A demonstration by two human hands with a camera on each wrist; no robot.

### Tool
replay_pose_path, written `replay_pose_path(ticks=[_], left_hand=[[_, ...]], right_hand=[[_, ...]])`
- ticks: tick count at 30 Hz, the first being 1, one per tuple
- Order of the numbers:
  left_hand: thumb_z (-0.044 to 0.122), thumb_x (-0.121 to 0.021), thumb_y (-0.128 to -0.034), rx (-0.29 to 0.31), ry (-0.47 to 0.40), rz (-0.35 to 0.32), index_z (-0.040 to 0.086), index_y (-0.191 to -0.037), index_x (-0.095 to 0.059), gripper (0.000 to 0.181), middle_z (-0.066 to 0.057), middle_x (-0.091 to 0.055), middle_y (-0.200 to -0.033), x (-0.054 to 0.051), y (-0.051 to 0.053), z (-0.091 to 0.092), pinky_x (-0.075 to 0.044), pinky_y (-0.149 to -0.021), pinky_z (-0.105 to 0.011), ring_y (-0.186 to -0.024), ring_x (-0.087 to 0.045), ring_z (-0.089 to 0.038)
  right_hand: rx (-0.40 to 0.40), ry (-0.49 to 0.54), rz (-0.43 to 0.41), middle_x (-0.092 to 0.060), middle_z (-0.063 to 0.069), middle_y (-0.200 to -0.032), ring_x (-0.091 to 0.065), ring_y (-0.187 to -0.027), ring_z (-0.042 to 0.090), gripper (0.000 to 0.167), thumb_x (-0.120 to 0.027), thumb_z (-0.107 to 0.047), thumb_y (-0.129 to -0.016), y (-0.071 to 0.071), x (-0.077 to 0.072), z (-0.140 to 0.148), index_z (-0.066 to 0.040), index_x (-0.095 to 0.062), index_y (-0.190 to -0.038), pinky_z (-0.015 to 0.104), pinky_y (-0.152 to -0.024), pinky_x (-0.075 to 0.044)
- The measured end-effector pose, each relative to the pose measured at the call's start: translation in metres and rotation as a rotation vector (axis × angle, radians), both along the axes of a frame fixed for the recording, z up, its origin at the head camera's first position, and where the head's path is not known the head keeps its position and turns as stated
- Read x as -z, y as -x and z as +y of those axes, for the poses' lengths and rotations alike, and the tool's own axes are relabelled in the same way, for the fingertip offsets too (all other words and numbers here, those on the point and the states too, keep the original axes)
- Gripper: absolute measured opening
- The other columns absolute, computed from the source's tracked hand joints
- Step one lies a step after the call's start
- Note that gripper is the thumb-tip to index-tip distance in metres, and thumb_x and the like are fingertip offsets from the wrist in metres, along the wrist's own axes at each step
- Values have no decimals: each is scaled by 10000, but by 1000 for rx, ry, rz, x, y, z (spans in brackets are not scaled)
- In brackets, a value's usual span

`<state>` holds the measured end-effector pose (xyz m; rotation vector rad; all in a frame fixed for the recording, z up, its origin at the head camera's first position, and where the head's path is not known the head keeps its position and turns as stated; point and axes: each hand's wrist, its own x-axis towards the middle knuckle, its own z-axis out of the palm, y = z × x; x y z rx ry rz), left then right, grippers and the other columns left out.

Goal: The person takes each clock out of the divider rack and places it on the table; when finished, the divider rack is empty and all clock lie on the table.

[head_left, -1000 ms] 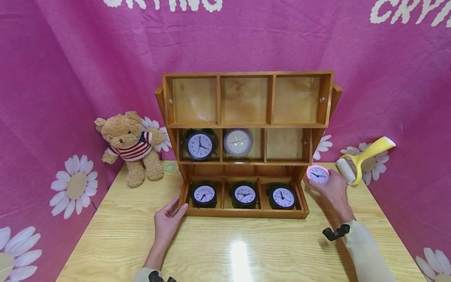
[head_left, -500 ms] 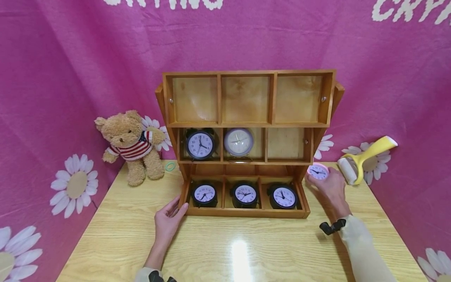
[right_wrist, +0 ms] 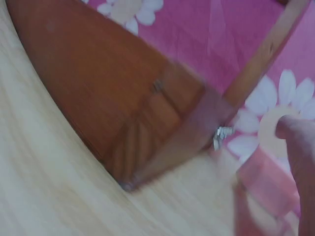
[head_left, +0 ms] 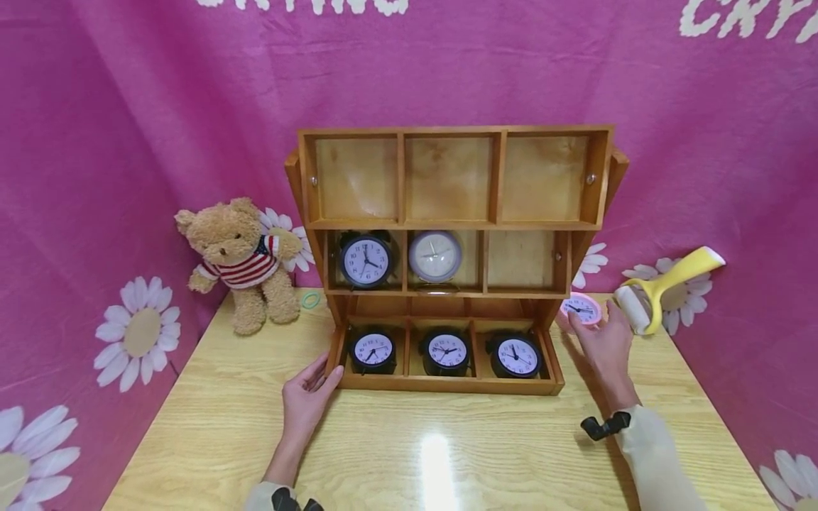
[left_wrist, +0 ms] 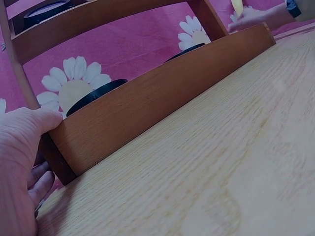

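A wooden three-tier rack (head_left: 447, 385) stands on the table. My left hand (head_left: 308, 394) holds the lower left corner of its bottom tray; in the left wrist view the thumb (left_wrist: 47, 119) lies over the edge, with fingers outside. Beside the rack's right end, a small pink alarm clock (head_left: 583, 307) sits on the table. My right hand (head_left: 607, 348) is around it, thumb and fingers spread apart, the thumb in front of the dial. The right wrist view is blurred; there the thumb (right_wrist: 298, 142) appears just off the pink clock (right_wrist: 268, 179).
Black alarm clocks (head_left: 373, 353) fill the bottom tray's compartments. The middle tier holds a black clock (head_left: 366, 261) and a pale purple clock (head_left: 435, 256). A teddy bear (head_left: 236, 262) sits left, near a green ring (head_left: 311, 300). A yellow-handled roller (head_left: 658, 291) leans at the right.
My right thumb and fingers have spread apart around the pink clock, which has shifted slightly back and turned. My left hand keeps its hold on the rack's corner.
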<state>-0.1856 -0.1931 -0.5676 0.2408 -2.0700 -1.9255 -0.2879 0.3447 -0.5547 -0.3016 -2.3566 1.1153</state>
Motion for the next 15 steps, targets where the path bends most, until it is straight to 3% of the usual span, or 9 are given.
replay_pose_path(ticks=[3,7,11,15], left_hand=[[120,-832,-907,12,-4,3,-47,-1338,-675,488,-233,-670,-1326,-1,2,1,-545,-888,-125,-1214,-649,-355],[122,-829,-911,14,-5,0,-37,-1337,-680,479,-226,-672,-1325,-3,1,2,-544,-892,-126,-1210,-652,-341],[114,-830,-909,9,-3,-7,-29,-1332,-687,469,-217,-678,-1321,-4,0,1,-545,-889,-124,-1210,-653,-340],[121,-835,-905,9,-2,-13,-36,-1337,-681,484,-222,-675,-1327,-4,0,1,-543,-885,-119,-1214,-653,-322]], right_hand=[[7,30,124,-519,341,-1443,-487,-1322,498,714,-783,-238,-913,-14,-12,-4,75,-484,-1481,613,-1120,-407],[12,-15,312,-636,303,-1310,-583,-1181,433,586,-789,-132,-863,-31,-33,-13,75,-599,-1376,365,-1043,-471],[-12,-21,460,-691,255,-1240,-628,-1137,224,505,-788,-78,-847,-48,-55,-26,52,-661,-1317,144,-1005,-460],[-46,4,590,-702,258,-1218,-618,-1145,67,508,-795,-33,-823,-60,-79,-44,36,-680,-1313,151,-1017,-483]])
